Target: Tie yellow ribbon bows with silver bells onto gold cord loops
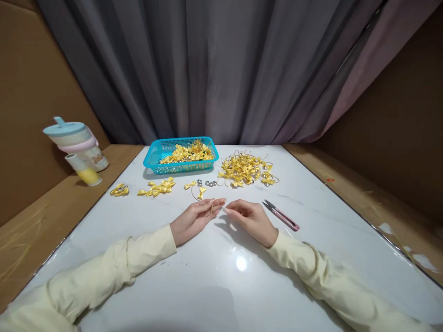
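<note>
Above the middle of the white table, my left hand [198, 216] pinches a thin gold cord [212, 209], a short piece of which shows against the fingers. My right hand [252, 220] is closed in a pinch, thumb against forefinger, its tips almost meeting the left fingertips; what they hold is too small to make out. Just beyond the hands lie a yellow ribbon bow [201, 192] with a cord loop beside it, another bow [190, 185] and several silver heart-shaped beads [211, 183]. Pink-handled thread snips [282, 215] rest to the right of my right hand.
A blue plastic basket [146, 163] of yellow bows stands at the back. Right of it is a pile of bows with cords and beads [244, 167]. Loose bows [157, 187] and a bundle [119, 189] lie left. A tumbler [81, 145] and thread spool [84, 170] stand beyond the left edge.
</note>
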The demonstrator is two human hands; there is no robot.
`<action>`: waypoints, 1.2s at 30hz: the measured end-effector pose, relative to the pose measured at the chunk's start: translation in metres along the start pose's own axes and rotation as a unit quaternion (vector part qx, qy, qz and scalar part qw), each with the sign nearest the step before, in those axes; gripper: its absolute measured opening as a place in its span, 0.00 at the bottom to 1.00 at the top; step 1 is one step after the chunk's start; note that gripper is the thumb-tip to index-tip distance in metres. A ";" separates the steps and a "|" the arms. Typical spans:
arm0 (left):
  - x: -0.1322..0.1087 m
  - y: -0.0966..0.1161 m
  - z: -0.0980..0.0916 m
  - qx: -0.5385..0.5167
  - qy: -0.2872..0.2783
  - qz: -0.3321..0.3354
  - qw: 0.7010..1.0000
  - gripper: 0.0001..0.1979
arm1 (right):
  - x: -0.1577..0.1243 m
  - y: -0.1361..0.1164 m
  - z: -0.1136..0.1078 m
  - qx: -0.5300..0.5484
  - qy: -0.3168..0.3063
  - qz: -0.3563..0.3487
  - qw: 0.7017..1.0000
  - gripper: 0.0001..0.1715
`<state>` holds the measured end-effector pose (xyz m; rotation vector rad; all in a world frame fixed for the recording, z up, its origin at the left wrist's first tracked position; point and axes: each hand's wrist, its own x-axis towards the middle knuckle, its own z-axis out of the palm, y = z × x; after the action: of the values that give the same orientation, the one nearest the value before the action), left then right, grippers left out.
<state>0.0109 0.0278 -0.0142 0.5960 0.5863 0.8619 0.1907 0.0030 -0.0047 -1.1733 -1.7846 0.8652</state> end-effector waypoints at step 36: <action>-0.022 -0.001 -0.006 0.715 -0.222 0.367 0.551 0.21 | -0.021 -0.002 0.017 -0.334 -0.011 -0.411 0.848 0.11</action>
<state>-0.0045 0.0112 -0.0141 2.6658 0.4435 0.7600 0.1800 -0.0191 -0.0160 -0.6185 -2.3907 -0.2823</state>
